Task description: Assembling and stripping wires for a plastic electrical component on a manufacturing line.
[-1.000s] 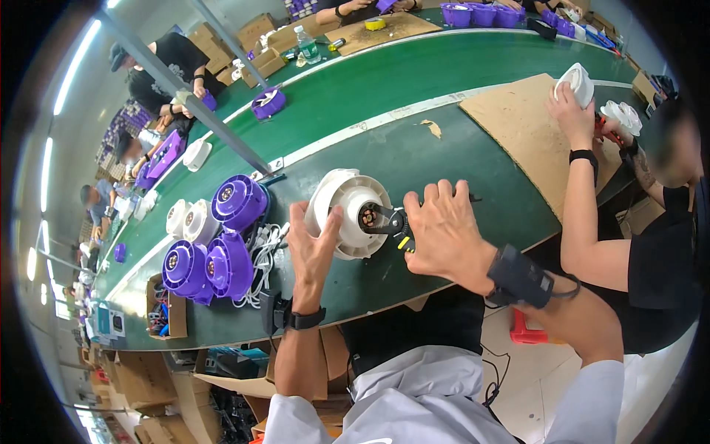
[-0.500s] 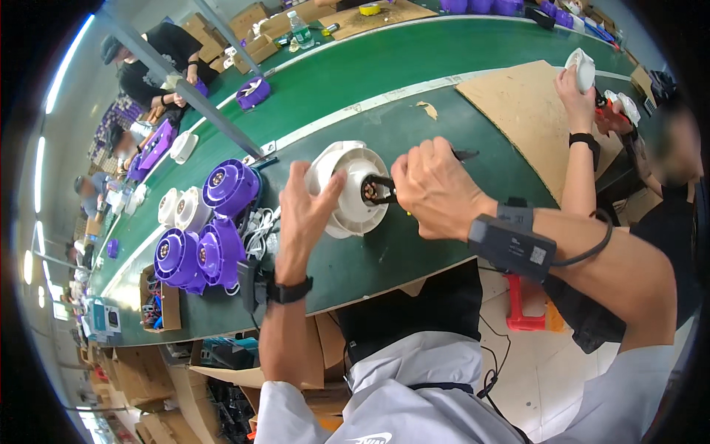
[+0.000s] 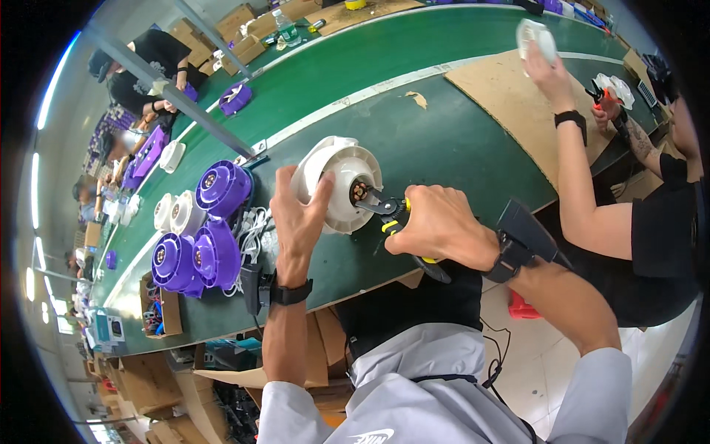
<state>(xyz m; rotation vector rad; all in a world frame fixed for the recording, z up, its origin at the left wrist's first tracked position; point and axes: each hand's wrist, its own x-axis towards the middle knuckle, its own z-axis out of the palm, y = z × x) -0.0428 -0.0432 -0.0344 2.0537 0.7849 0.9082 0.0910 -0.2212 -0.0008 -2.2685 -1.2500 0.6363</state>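
Note:
A white round plastic housing (image 3: pixel 342 174) with a ribbed rim rests on the green bench in front of me, its dark centre showing copper-coloured parts. My left hand (image 3: pixel 297 207) steadies the housing from its left side, fingers wrapped over the edge and thumb on its face. In my right hand (image 3: pixel 444 226) is a pair of pliers (image 3: pixel 391 212) with black and yellow handles. Their jaws reach into the centre of the housing; whether they are closed on a part there is too small to tell.
Purple round housings (image 3: pixel 222 188) and white ones (image 3: pixel 186 213) stand left, beside white cables (image 3: pixel 255 226). A box of small parts (image 3: pixel 170 312) sits at the bench's left edge. A metal post (image 3: pixel 196 111) slants beyond. At right, a co-worker holds a white part (image 3: pixel 538 41) over cardboard (image 3: pixel 510 111).
My right hand has swung round toward me, so the plier handles point to the near right rather than the far right. The co-worker's hand with the white part has moved left and up.

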